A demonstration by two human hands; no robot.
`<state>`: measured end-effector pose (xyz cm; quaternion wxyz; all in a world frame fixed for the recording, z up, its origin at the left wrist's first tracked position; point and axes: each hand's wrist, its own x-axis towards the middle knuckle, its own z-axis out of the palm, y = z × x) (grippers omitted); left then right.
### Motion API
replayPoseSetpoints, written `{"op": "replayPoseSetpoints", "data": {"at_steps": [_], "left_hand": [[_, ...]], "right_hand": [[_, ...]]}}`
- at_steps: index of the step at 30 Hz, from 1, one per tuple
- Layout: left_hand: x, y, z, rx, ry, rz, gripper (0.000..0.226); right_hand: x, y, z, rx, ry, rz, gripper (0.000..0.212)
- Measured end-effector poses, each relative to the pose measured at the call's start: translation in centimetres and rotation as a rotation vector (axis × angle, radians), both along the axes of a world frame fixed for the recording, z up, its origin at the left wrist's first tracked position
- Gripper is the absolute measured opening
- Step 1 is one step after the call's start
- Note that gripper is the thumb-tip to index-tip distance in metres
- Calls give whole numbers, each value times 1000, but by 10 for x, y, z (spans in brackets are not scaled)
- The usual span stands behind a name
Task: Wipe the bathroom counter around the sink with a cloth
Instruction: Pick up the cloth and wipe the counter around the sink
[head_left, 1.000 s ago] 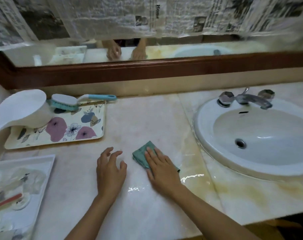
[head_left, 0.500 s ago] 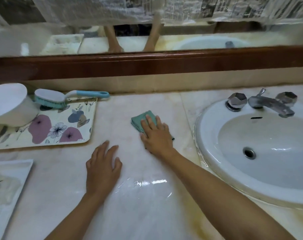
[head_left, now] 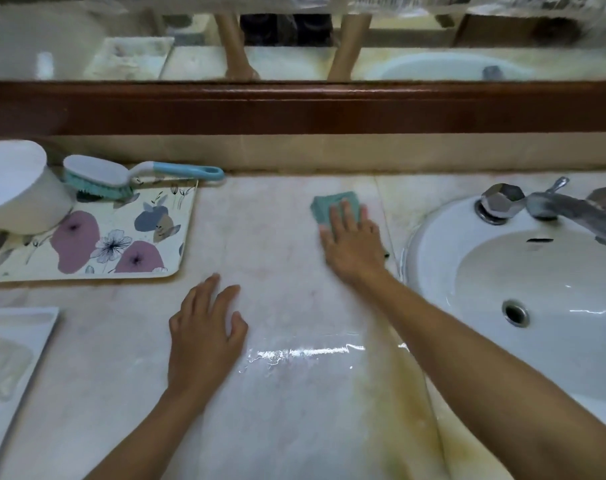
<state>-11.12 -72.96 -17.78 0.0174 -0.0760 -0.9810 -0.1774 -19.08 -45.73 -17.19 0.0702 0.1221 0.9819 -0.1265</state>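
We have one view only, from a camera on the person's head, looking forward and steeply down, close above the pale marble counter (head_left: 287, 393). The white oval sink (head_left: 433, 258) lies at 3 o'clock, the brown-framed mirror (head_left: 294, 109) at 12 o'clock.

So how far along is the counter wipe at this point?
Partway, by the look of it. A wet streak shines on the counter near the front, so that strip seems wiped. In hand: the right hand presses the green cloth flat near the back wall, left of the sink; the left hand rests empty. Left: yellowish staining along the sink's front edge.
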Motion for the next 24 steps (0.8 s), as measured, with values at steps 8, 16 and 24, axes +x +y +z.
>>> {"op": "replayPoseSetpoints", "data": {"at_steps": [8, 16, 24], "left_hand": [[0, 2, 1, -6, -14, 6, 53], [0, 2, 0, 2, -2, 20, 50], [1, 0, -2, 5, 3, 15, 48]], "right_hand": [[82, 13, 4, 41, 62, 391, 58], [-31, 30, 3, 18, -2, -79, 61], [147, -11, 3, 21, 62, 351, 56]]}}
